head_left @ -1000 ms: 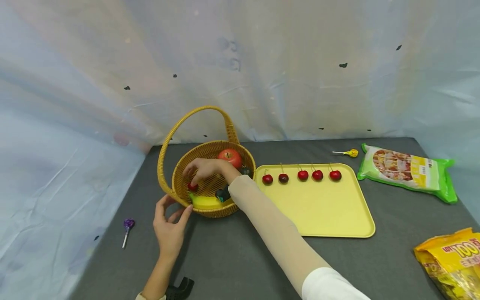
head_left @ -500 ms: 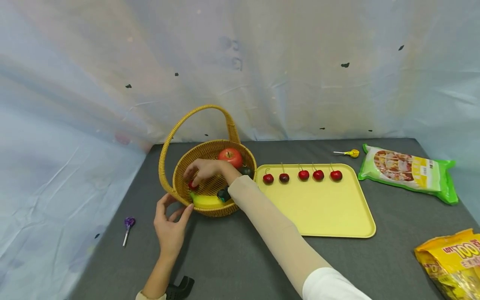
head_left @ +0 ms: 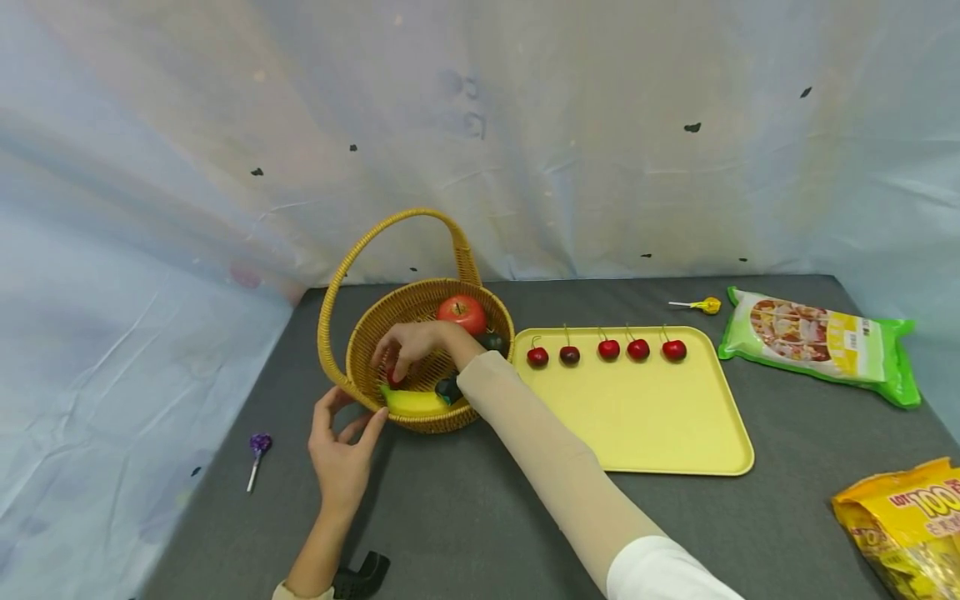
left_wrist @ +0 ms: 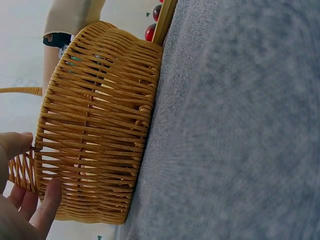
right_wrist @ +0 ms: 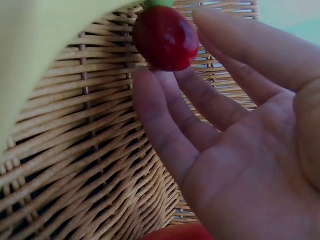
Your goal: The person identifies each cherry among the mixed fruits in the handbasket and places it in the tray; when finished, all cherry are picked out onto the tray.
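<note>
A yellow wicker basket with a tall arched handle stands tilted toward me in the head view. My left hand grips its rim near the foot of the handle, thumb at the front; the left wrist view shows those fingers on the weave. Inside the basket, my right hand pinches a red cherry between thumb and fingers, close to the stem end of a banana. A red apple and a dark round fruit sit behind the right wrist. Part of the basket's inside is hidden by that hand.
A yellow tray beside the basket holds a row of several cherries. Behind and right lie a yellow lollipop and a green food packet. A yellow candy bag is front right, a purple lollipop left.
My right hand has shifted slightly right and toward me inside the basket, and the cherry at its fingertips has moved with it. My left hand keeps its place on the rim.
</note>
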Demonstrator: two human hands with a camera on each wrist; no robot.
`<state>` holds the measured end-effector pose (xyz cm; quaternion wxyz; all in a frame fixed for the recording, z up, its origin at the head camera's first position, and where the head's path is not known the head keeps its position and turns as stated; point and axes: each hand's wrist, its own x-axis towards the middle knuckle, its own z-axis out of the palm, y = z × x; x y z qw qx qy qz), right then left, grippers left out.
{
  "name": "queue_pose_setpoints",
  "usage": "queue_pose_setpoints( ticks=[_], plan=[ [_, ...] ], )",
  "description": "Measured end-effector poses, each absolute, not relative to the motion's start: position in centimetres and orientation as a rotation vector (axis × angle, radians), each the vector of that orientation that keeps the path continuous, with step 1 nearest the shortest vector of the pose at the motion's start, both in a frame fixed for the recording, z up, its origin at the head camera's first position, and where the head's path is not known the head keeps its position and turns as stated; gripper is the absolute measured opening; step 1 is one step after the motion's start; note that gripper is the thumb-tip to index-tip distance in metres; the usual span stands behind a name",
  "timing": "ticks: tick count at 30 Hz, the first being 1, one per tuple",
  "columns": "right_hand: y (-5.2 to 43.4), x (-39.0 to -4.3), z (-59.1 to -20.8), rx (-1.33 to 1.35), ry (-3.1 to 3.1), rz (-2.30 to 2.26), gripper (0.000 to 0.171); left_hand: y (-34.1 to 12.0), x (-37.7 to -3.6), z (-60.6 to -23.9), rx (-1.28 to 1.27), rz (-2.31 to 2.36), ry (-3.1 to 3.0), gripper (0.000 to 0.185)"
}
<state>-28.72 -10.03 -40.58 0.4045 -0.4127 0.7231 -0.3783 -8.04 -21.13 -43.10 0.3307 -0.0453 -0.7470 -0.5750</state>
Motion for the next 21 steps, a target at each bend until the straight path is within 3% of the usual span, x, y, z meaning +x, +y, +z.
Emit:
queue_pose_setpoints(
  ticks=[8, 14, 21],
  plan=[
    [-9.8, -28.5, -40.5, -0.989, 1.818, -0.886, 0.035, -21.0, -7.9, -42.9, -0.125, -1.505, -1.954, 0.054],
    [-9.1, -28.6, -40.0, -1.042, 1.864, -0.948, 0.024, -22.0, -8.7, -45.0, -0.109, -1.535, -1.935, 0.057],
    [-6.4, -28.7, -38.2, -1.146, 2.046, -1.099, 0.027, -22.5, -8.8, -45.9, -0.110, -1.539, -1.923, 0.058]
  ],
)
